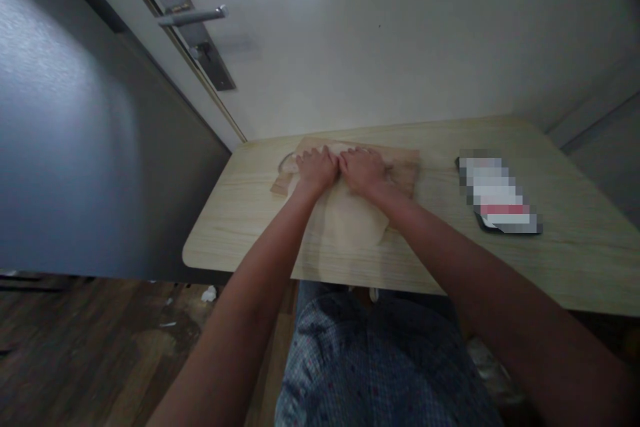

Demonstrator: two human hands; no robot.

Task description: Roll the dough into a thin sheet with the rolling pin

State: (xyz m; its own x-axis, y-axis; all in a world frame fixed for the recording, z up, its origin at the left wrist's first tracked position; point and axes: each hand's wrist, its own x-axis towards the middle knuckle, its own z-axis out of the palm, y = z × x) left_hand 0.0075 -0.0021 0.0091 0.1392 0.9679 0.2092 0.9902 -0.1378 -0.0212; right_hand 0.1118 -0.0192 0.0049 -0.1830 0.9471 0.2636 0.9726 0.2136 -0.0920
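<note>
A cream sheet of cloth-like material (353, 220) lies over a flat brown piece (406, 160) on the table; I cannot tell whether the brown piece is paper or thin board. My left hand (319, 168) presses on the far part of the cream cloth, its fingers curled over it. Close beside it, thumbs nearly touching, my right hand (364, 169) has its fingers bent onto the same cloth. A thin curved rim (286, 161) shows just left of my left hand, most of it hidden under the cloth.
A phone (500, 193) with a blurred-out screen lies on the right of the pale wooden table (565, 267). Behind stands a white door (400, 60) with a lever handle (195, 16). A grey panel (100, 147) rises at left. White scraps (209, 293) lie on the floor.
</note>
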